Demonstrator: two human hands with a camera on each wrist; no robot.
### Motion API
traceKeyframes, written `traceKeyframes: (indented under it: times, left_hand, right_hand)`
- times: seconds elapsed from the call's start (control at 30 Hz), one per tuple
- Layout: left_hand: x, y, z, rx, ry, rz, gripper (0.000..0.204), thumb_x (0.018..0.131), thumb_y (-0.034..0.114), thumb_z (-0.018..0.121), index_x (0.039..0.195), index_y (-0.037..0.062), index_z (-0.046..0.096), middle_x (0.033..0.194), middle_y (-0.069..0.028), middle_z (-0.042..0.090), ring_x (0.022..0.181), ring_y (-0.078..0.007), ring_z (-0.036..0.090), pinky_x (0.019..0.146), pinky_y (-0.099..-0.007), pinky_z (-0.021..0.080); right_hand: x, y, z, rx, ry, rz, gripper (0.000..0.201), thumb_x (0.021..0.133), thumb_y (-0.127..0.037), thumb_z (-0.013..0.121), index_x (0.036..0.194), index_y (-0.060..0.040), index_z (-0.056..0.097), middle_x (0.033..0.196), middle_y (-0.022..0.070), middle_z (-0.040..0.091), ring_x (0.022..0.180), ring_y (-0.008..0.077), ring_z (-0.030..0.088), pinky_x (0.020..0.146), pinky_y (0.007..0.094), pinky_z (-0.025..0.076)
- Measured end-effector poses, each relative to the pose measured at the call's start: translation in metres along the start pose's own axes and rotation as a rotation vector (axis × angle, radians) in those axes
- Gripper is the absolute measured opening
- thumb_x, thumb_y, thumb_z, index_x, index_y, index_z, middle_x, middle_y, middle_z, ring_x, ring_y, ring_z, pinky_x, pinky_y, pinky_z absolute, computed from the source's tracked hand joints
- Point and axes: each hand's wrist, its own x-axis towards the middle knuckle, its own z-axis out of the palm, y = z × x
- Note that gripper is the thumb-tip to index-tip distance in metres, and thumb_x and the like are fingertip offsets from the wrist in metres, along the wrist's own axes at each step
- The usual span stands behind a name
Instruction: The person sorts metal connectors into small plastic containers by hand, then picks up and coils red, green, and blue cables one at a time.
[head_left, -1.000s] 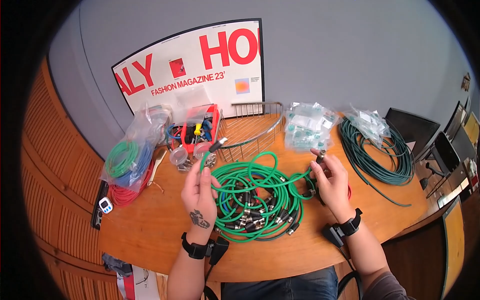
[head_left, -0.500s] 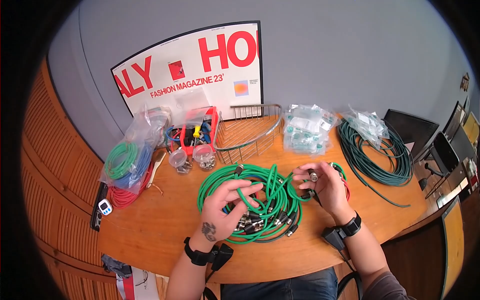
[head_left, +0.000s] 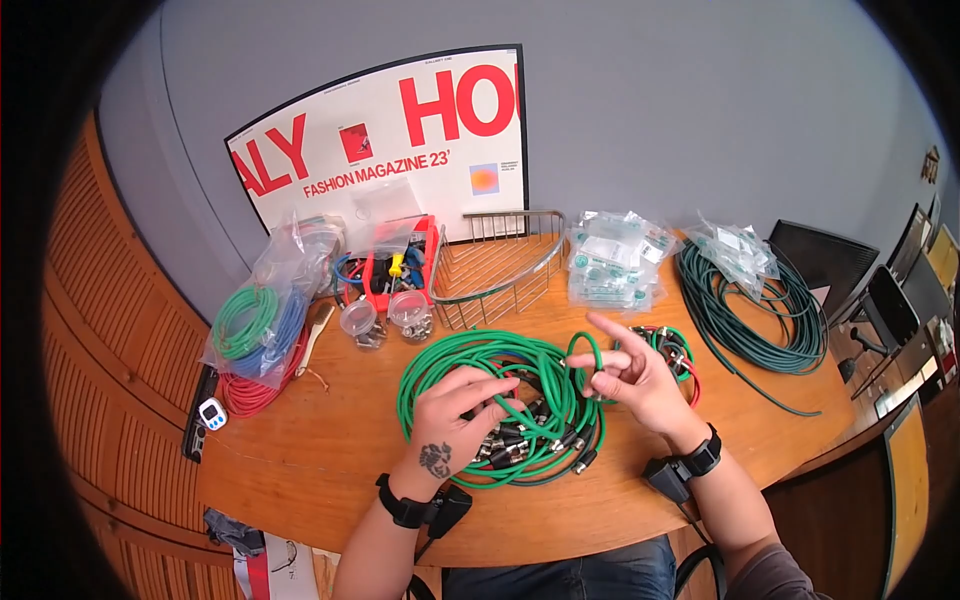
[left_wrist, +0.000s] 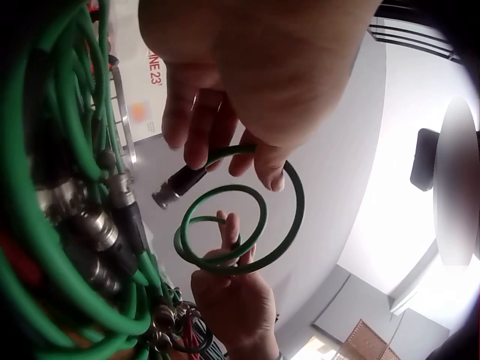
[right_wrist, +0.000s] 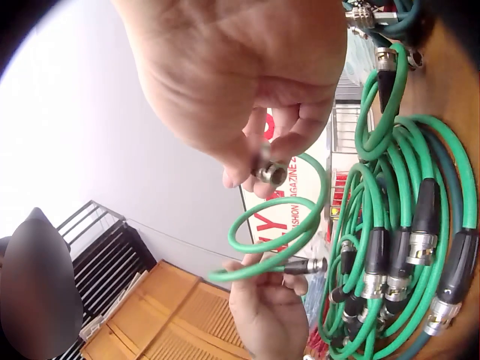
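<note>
While parted hands (head_left: 460,415) (head_left: 645,388) hold green cable (left_wrist: 301,204), forearms (head_left: 375,545) cross the table's edge (head_left: 560,554).

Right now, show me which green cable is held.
The looped cable raised between the left hand and right hand; other green cables lie on the table.

Held cable (left_wrist: 301,202) btwn L hand (head_left: 455,420) & R hand (head_left: 640,385) = bright green, connector (left_wrist: 185,181) blk w/ silver tip. Pile (head_left: 440,352) under the hands: same green, blk/silver plugs (right_wrist: 377,251). Way past R hand, coil's (head_left: 785,355) dark teal. Beyond L hand: red bin (head_left: 432,242), yellow-handled tool (head_left: 396,265). Poster (head_left: 400,140) past that = white w/ red letters (head_left: 411,112).
</note>
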Motion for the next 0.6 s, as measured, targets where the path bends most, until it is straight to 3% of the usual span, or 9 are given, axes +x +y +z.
traceKeyframes:
  times: [0.07, 0.13, 0.23, 0.43, 0.53, 0.6]
  left_hand:
    - [-0.003, 0.0, 0.0, 0.034, -0.039, -0.008, 0.026, 0.086, -0.004, 0.068, 0.111, 0.0028, 0.071, 0.077, -0.0051, 0.064, 0.067, -0.0119, 0.062, 0.061, -0.0222, 0.053]
    - [-0.007, 0.003, 0.004, -0.312, -0.036, -0.478, 0.017, 0.094, 0.008, 0.064, 0.107, 0.0003, 0.071, 0.077, -0.0063, 0.066, 0.061, -0.0109, 0.062, 0.054, -0.0214, 0.05]
    - [-0.007, 0.003, 0.011, -0.462, -0.017, -0.625, 0.027, 0.099, 0.019, 0.06, 0.104, -0.0062, 0.069, 0.073, -0.0079, 0.065, 0.053, -0.0132, 0.06, 0.049, -0.0228, 0.049]
    - [-0.004, 0.007, 0.015, -0.639, -0.021, -0.799, 0.031, 0.098, 0.024, 0.061, 0.097, -0.0062, 0.067, 0.073, -0.0093, 0.065, 0.054, -0.0142, 0.061, 0.044, -0.0248, 0.05]
    - [-0.008, 0.0, 0.018, -0.689, -0.082, -0.796, 0.026, 0.097, 0.021, 0.064, 0.1, -0.0043, 0.064, 0.075, -0.0094, 0.065, 0.055, -0.0141, 0.062, 0.041, -0.0248, 0.05]
    - [-0.013, -0.007, 0.024, -0.73, -0.032, -0.772, 0.024, 0.096, 0.019, 0.065, 0.103, -0.0034, 0.062, 0.076, -0.0094, 0.066, 0.055, -0.0139, 0.062, 0.04, -0.0249, 0.05]
  right_hand:
    - [-0.001, 0.001, 0.003, -0.045, -0.034, 0.028, 0.066, 0.094, 0.0, 0.062, 0.152, -0.007, 0.031, 0.123, 0.0123, 0.067, 0.097, 0.0092, 0.063, 0.089, 0.0262, 0.051]
    - [-0.003, -0.002, 0.008, -0.112, -0.062, 0.06, 0.058, 0.091, 0.004, 0.063, 0.145, -0.0047, 0.044, 0.121, 0.0117, 0.068, 0.103, 0.0089, 0.062, 0.091, 0.027, 0.05]
    - [-0.002, 0.001, 0.008, -0.145, -0.091, 0.004, 0.058, 0.091, 0.004, 0.064, 0.145, -0.0054, 0.045, 0.121, 0.0113, 0.068, 0.103, 0.0084, 0.061, 0.091, 0.0269, 0.05]
    - [-0.006, 0.0, 0.019, -0.086, -0.184, 0.114, 0.059, 0.09, 0.006, 0.064, 0.144, -0.0071, 0.046, 0.126, 0.0119, 0.065, 0.106, 0.0101, 0.061, 0.091, 0.0274, 0.051]
    - [-0.006, 0.005, 0.026, -0.019, -0.269, 0.141, 0.062, 0.091, 0.008, 0.061, 0.147, -0.0068, 0.041, 0.126, 0.0125, 0.064, 0.109, 0.0111, 0.06, 0.093, 0.0271, 0.05]
    - [-0.008, 0.01, 0.027, 0.107, -0.334, 0.202, 0.064, 0.092, 0.01, 0.058, 0.15, -0.0067, 0.035, 0.123, 0.0118, 0.065, 0.109, 0.0121, 0.061, 0.095, 0.027, 0.048]
